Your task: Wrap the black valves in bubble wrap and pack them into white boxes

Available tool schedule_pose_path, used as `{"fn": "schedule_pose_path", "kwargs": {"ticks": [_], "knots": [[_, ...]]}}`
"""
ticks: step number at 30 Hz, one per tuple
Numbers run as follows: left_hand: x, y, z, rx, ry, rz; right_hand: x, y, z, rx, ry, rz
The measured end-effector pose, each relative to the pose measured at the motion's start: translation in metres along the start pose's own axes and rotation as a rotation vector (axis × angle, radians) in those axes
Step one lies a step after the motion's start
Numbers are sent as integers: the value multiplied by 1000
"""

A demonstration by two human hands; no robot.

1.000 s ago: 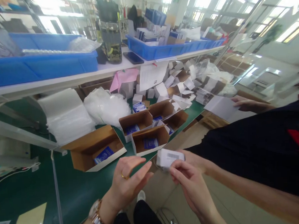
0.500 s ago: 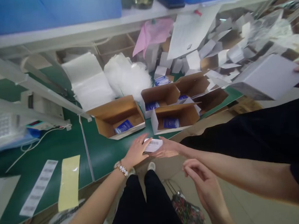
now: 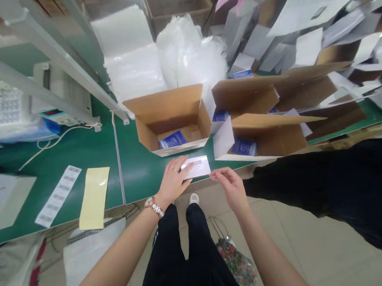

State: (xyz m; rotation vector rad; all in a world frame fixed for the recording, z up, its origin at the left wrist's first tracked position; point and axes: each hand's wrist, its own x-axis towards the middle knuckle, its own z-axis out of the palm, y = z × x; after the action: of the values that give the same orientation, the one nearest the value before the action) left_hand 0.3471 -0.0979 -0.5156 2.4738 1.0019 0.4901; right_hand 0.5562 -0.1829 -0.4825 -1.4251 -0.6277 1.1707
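Observation:
A flat white barcoded piece [image 3: 201, 167] lies at the green table's front edge; whether it is a thin box or a card I cannot tell. My left hand [image 3: 172, 181], with a watch on the wrist, holds its left end, fingers over the top and thumb by the front edge. At its lower right corner, the fingertips of my right hand [image 3: 232, 185] are pinched together; what is between them is too small to make out. Just behind stands an open carton [image 3: 170, 114] with a blue booklet [image 3: 173, 139] inside. Another open carton [image 3: 268, 140] on the right holds a blue booklet [image 3: 244, 147].
A strip of barcode labels [image 3: 58, 196] and a yellow sheet [image 3: 95, 196] lie on the left. Behind the cartons are white foam sheets [image 3: 134, 60] and clear plastic wrap [image 3: 190, 52]. A co-worker's dark-clothed leg [image 3: 294, 192] is close on my right.
The co-worker's arm has withdrawn from the white piece, which now lies flatter under my left hand. My right hand has come up and left to its corner. The view has shifted.

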Motion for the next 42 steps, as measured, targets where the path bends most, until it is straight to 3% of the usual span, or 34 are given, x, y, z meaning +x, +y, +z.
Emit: {"fn": "schedule_pose_path", "kwargs": {"ticks": [4, 7, 10, 15, 19, 26, 33, 42], "knots": [[-3, -6, 17, -128, 95, 85, 27, 13, 9, -105, -127, -14], [-6, -15, 32, -214, 146, 135, 30, 18, 9, -173, -146, -50], [-6, -22, 40, -165, 176, 191, 27, 20, 8, -220, -156, -107], [-3, -27, 43, -139, 219, 269, 25, 18, 5, -284, -214, -174], [-8, -33, 49, -86, 158, 285, 24, 15, 7, -330, -174, -133], [-15, -37, 55, 50, 236, 338, 18, 21, 12, -534, -220, -402], [-19, -36, 57, -28, 247, 294, 24, 14, 5, -486, -298, -281], [-16, -30, 55, -157, 254, 243, 28, 18, 15, -780, -286, -384]]}}
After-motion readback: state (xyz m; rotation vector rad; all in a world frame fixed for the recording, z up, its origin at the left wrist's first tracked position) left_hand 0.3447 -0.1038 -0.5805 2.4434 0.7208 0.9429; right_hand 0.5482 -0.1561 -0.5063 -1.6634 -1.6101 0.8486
